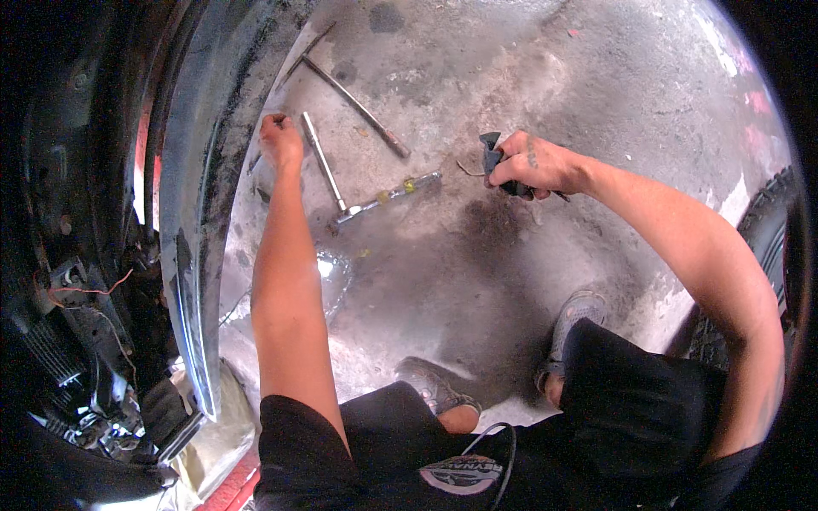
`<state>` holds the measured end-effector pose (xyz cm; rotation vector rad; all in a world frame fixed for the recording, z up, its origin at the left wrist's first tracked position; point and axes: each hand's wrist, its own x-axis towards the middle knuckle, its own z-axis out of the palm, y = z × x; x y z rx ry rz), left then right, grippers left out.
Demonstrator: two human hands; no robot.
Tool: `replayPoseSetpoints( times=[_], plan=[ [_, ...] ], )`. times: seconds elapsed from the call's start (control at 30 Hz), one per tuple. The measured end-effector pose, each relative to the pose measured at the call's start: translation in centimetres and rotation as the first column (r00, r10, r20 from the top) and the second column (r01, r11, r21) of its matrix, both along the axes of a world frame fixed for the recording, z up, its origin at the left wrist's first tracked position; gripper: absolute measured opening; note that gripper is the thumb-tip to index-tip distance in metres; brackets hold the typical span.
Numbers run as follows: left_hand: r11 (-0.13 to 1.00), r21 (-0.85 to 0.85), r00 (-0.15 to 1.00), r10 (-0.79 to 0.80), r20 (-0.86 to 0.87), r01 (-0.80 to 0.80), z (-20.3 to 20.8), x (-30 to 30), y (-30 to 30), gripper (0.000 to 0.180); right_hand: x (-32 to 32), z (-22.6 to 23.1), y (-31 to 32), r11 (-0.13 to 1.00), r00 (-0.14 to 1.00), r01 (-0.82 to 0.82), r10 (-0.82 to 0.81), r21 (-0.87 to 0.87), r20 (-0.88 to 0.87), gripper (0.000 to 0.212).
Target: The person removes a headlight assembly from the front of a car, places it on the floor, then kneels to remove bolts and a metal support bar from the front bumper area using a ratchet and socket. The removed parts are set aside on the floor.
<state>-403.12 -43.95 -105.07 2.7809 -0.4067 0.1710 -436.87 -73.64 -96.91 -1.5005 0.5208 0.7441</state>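
My left hand (279, 143) is at the edge of a curved, dark glossy car body panel (194, 179). Its fingers are curled together, and whatever is between them is too small to make out. Out to the right, my right hand (541, 163) grips a black plastic part (492, 153) with a flared upper end; the palm hides the rest of it. A thin wire (467, 170) shows beside that part. On the floor between my hands lies a ratchet wrench (396, 194) with a long chrome extension (322, 162) joined at its head.
A long T-handle wrench (354, 104) lies farther out on the stained concrete floor (477, 77). Near my left forearm is a bright lamp (328, 268). Exposed car parts with a loose orange wire (111, 289) are at the left. A tyre (771, 221) stands at the right.
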Motion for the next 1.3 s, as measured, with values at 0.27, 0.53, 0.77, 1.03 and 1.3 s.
replayPoseSetpoints(
  times=[0.27, 0.53, 0.77, 1.03, 1.3],
  plan=[
    [0.529, -0.722, 0.857, 0.019, -0.515, -0.446, 0.8, -3.3, 4.1, 0.024, 0.9, 0.5, 0.3, 0.999, 0.999, -0.034, 0.034, 0.032, 0.015, 0.022],
    [0.107, -0.711, 0.703, -0.106, -0.704, -0.695, 2.1, -3.6, 9.0, 0.02, 0.4, -0.6, -0.2, 0.99, 0.995, -0.095, 0.094, 0.1, 0.014, 0.021],
    [0.995, 0.093, 0.99, 0.022, 0.139, -0.036, 0.1, -0.9, 8.1, 0.023, 0.7, 1.1, 0.4, 0.994, 0.995, -0.094, 0.095, 0.051, -0.008, 0.023],
    [0.934, 0.349, 0.995, 0.056, 0.086, -0.083, 2.2, -4.2, 4.9, 0.024, 0.4, 0.7, 0.9, 0.992, 0.991, -0.128, 0.127, -0.006, -0.028, 0.026],
    [0.977, 0.074, 0.976, 0.191, 0.1, -0.199, 1.1, -3.1, 9.1, 0.03, 0.5, 1.5, 1.4, 0.994, 0.994, -0.113, 0.113, -0.006, 0.005, 0.021]
  ],
)
